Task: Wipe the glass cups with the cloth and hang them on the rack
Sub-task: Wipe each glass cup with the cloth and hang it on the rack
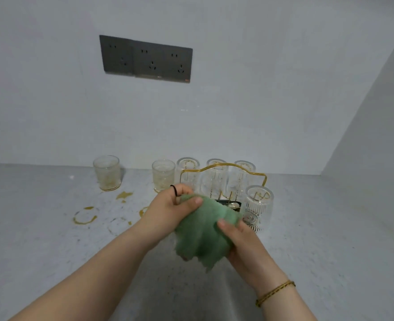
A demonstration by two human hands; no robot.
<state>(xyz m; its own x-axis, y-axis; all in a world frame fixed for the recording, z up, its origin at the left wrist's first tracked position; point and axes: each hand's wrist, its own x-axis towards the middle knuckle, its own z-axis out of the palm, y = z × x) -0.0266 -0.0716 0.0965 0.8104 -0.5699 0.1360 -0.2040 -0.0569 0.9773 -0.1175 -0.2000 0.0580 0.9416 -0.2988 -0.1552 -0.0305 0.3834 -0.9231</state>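
My right grip (244, 242) is curling under the bunched green cloth (203, 230) while my left grip (168, 209) is pinching its top with the thumb; I cannot tell whether a cup is wrapped inside. Just behind, the gold wire rack (217, 164) is holding upturned glass cups, the nearest cup (258, 206) on its right. Two stained cups are standing upright on the counter (52, 239), one (163, 175) beside the rack and the other (107, 172) farther left.

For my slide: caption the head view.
Left hand and right hand grip green cloth near gold rack of upturned cups.
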